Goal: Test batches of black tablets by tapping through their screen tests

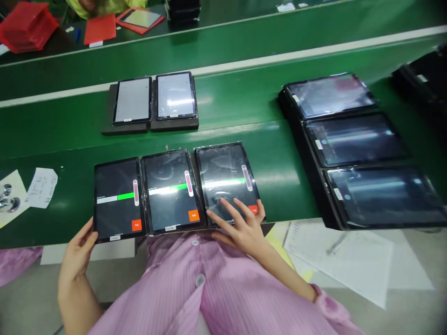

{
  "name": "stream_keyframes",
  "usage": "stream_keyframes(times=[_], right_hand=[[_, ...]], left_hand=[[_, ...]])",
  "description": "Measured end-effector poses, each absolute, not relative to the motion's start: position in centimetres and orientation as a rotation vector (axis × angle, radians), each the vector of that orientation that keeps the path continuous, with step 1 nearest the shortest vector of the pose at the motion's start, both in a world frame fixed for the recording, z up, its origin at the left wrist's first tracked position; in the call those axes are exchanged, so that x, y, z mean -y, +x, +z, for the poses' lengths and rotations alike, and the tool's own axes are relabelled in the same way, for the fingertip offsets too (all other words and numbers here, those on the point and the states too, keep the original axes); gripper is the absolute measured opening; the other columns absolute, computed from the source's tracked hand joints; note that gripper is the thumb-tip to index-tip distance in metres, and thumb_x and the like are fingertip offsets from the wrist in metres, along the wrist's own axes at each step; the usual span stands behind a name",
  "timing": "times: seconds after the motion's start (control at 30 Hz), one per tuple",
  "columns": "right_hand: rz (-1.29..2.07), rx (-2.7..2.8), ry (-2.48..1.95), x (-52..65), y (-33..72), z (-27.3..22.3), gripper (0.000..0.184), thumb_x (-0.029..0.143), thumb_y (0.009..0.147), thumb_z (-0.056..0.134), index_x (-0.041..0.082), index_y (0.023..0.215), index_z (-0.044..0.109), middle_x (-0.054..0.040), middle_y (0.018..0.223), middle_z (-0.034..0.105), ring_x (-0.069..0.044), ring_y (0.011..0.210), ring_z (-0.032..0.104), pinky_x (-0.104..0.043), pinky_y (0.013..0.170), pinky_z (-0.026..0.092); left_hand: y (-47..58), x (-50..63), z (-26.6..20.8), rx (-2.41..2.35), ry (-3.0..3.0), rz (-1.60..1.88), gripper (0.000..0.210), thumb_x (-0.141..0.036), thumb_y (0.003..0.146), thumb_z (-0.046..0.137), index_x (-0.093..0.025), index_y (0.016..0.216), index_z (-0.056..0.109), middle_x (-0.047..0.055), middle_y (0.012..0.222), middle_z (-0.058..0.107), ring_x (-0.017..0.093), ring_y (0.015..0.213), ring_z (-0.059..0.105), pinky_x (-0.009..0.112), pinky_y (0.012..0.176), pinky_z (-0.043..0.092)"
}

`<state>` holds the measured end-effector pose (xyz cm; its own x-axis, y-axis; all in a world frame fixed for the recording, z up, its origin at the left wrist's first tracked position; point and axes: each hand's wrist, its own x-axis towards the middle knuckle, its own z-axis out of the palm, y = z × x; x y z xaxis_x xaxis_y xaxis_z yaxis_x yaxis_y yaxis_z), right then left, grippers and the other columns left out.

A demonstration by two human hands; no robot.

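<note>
Three dark-screened tablets lie side by side at the near edge of the green bench. Each shows a green and white bar, a pink slider and a red or orange "Fail" box. My left hand (pixel 78 251) is closed at the lower left corner of the left tablet (pixel 115 186), thumb and fingers at its edge. The middle tablet (pixel 167 204) lies between my hands, touched by neither. Over the lower part of the right tablet (pixel 223 167) my right hand (pixel 242 228) spreads its fingers, partly covering the "Fail" box.
Two light-screened tablets (pixel 174 95) rest on black blocks farther back. Three more tablets (pixel 356 139) form a column at right. Paper notes (pixel 42 187) lie at left. Papers (pixel 342 260) sit below the bench edge. Across the bench are red sleeves (pixel 26 28) and a person in yellow (pixel 104 5).
</note>
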<state>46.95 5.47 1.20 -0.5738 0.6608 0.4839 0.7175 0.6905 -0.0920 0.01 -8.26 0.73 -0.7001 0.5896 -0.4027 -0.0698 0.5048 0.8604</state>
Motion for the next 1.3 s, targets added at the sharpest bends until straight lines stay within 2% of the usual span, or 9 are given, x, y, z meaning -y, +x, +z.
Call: stream_keyframes(times=[0.23,0.37,0.53,0.67,0.77,0.87,1.03,1.2,1.3], right_hand=[[-0.193,2.444,-1.037,-5.9,47.0,0.5,0.050,0.056,0.085,0.073,0.045,0.134,0.064,-0.0038,0.136,0.066,-0.031,0.127,0.048,-0.061,0.119,0.010],[-0.164,2.430,-1.040,-5.7,46.7,0.3,0.040,0.047,0.088,0.073,0.041,0.127,0.070,-0.0045,0.133,0.068,-0.031,0.125,0.049,-0.062,0.118,0.011],[-0.165,2.371,-1.003,-5.8,46.1,0.5,0.032,0.045,0.091,0.069,0.035,0.121,0.073,-0.0050,0.124,0.072,-0.029,0.121,0.053,-0.061,0.119,0.011],[-0.198,2.356,-1.042,-5.4,46.2,0.2,0.046,0.045,0.089,0.071,0.043,0.135,0.064,-0.0014,0.122,0.073,-0.029,0.119,0.054,-0.059,0.120,0.011],[-0.247,2.362,-1.089,-5.0,46.4,-0.3,0.054,0.050,0.088,0.070,0.048,0.140,0.058,-0.0001,0.123,0.072,-0.031,0.118,0.054,-0.059,0.119,0.013],[-0.283,2.337,-1.111,-4.5,46.9,-0.8,0.060,0.059,0.084,0.072,0.049,0.140,0.057,-0.0018,0.124,0.070,-0.031,0.116,0.052,-0.059,0.119,0.016],[-0.289,2.217,-1.141,-4.2,47.8,-1.3,0.071,0.061,0.081,0.074,0.048,0.147,0.050,-0.0043,0.120,0.067,-0.031,0.113,0.050,-0.058,0.119,0.018],[-0.322,2.170,-1.139,-4.7,47.8,-1.6,0.076,0.060,0.082,0.074,0.039,0.150,0.049,-0.0069,0.117,0.067,-0.030,0.109,0.051,-0.057,0.121,0.018],[-0.345,2.184,-1.134,-4.7,47.3,-1.4,0.068,0.061,0.083,0.072,0.042,0.146,0.054,-0.0058,0.116,0.068,-0.032,0.111,0.051,-0.058,0.119,0.019]], left_hand=[[-0.3,7.9,0.6,-2.022,0.401,1.267,0.076,-0.047,0.056,0.091,-0.025,0.127,0.071,0.009,0.141,0.062,0.034,0.136,0.052,0.053,0.121,0.031],[-0.4,7.9,0.9,-2.046,0.411,1.204,0.085,-0.051,0.054,0.090,-0.023,0.131,0.067,0.011,0.133,0.066,0.032,0.124,0.060,0.055,0.120,0.033],[3.5,7.0,3.3,-2.527,1.062,0.999,0.072,-0.063,0.080,0.069,-0.023,0.139,0.062,0.014,0.131,0.061,0.035,0.126,0.055,0.057,0.114,0.039],[9.1,6.3,4.0,-2.483,1.964,0.729,0.049,-0.060,0.085,0.070,-0.035,0.127,0.070,0.012,0.138,0.057,0.035,0.130,0.047,0.059,0.117,0.026],[11.9,6.2,2.5,-2.351,2.317,0.552,0.049,-0.066,0.078,0.075,-0.045,0.122,0.071,0.008,0.127,0.064,0.034,0.121,0.048,0.063,0.117,0.012],[12.9,6.4,1.0,-2.327,2.369,0.523,0.050,-0.063,0.081,0.075,-0.047,0.128,0.067,0.007,0.121,0.068,0.033,0.114,0.048,0.062,0.115,0.002],[13.0,6.6,0.2,-2.333,2.454,0.527,0.049,-0.054,0.085,0.075,-0.043,0.131,0.066,0.008,0.119,0.070,0.031,0.112,0.049,0.060,0.114,0.006],[13.4,6.5,0.2,-2.319,2.377,0.585,0.040,-0.047,0.087,0.076,-0.039,0.126,0.070,0.010,0.123,0.067,0.029,0.112,0.050,0.059,0.111,0.020],[13.4,6.7,-0.3,-2.320,2.367,0.608,0.041,-0.048,0.086,0.076,-0.040,0.126,0.070,0.011,0.123,0.066,0.031,0.113,0.049,0.062,0.113,0.013]])
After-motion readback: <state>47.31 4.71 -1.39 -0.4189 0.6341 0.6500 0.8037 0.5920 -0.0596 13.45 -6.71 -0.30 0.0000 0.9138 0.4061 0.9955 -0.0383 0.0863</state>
